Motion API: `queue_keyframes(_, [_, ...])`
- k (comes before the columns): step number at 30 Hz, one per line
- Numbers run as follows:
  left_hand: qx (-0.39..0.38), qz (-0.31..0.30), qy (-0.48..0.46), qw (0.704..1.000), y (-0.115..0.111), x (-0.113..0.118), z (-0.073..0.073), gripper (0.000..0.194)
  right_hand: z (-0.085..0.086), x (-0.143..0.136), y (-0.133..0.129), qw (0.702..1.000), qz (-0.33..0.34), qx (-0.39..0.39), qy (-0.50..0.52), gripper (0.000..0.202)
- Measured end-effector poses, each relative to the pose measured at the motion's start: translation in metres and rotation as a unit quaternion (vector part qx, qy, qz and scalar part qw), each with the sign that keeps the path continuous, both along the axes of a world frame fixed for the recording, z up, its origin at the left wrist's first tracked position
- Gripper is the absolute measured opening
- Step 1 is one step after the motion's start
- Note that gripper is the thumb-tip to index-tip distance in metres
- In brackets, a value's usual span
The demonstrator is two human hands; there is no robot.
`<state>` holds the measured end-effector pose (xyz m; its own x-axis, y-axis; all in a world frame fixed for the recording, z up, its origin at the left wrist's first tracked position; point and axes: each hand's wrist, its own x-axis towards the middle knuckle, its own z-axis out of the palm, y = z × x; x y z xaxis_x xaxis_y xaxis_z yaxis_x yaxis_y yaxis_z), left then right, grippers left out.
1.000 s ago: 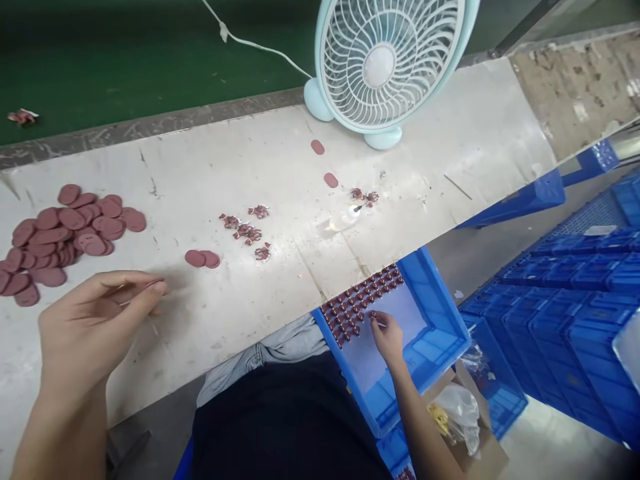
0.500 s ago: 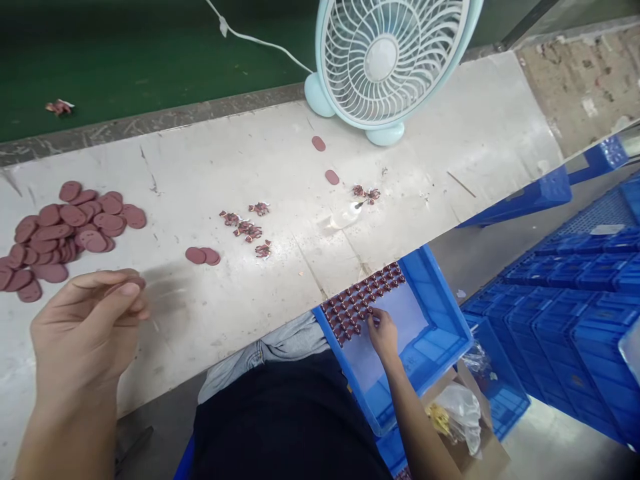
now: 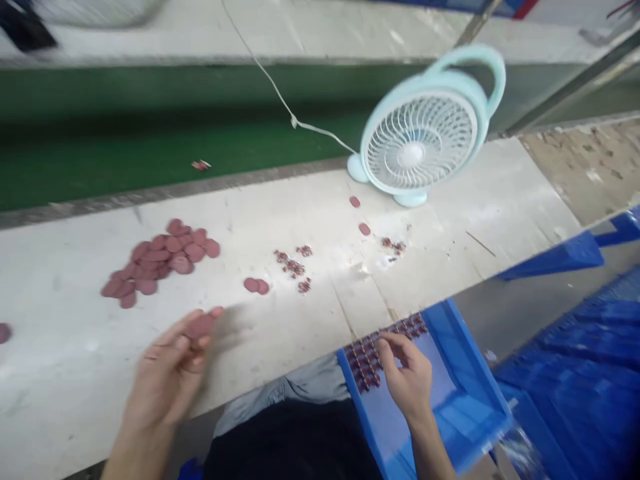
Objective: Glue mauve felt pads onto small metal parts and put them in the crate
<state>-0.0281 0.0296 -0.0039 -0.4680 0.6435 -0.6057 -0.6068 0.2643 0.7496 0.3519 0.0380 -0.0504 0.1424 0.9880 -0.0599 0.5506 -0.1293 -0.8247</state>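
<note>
My left hand (image 3: 167,370) is closed on a reddish-brown oval disc (image 3: 200,327), held between thumb and fingers just above the white bench. Beyond it lies a heap of similar discs (image 3: 155,260). Two overlapping discs (image 3: 257,286) rest to the right of the heap, near a cluster of small brown-and-white figures (image 3: 293,267). My right hand (image 3: 407,373) is over a blue tray (image 3: 473,353), its fingers curled and pinched beside rows of small dark-red pieces (image 3: 365,367). Anything between those fingertips is hidden.
A light-blue fan (image 3: 420,143) stands at the bench's back edge, its white cable (image 3: 320,130) running up and left. Two single discs and more figures (image 3: 393,247) lie before it. A green belt (image 3: 100,160) runs behind. Blue crates (image 3: 585,373) stand at right.
The view has tilted up and shifted left, so things appear lower and farther right. My left hand still holds the disc, now turned more face-on. My right hand stays at the rows in the tray.
</note>
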Motion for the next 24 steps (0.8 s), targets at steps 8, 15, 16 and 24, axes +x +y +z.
queue_keyframes(8, [0.038, -0.023, -0.126, 0.991, -0.019, 0.04, 0.009, 0.041, 0.073, -0.235, 0.197, 0.952, 0.289, 0.1, 0.026, 0.019])
queue_keyframes(15, [-0.004, 0.03, -0.155, 0.987, -0.04, 0.042, 0.014, 0.038, 0.078, -0.343, 0.323, 0.924, 0.353, 0.106, -0.104, 0.033])
queue_keyframes(16, [-0.006, 0.034, -0.162, 0.986, -0.042, 0.041, 0.012, 0.036, 0.08, -0.348, 0.328, 0.921, 0.357, 0.107, -0.115, 0.033])
queue_keyframes(24, [0.018, 0.024, -0.158, 0.987, -0.04, 0.042, 0.007, 0.041, 0.074, -0.318, 0.317, 0.929, 0.34, 0.084, -0.125, 0.031])
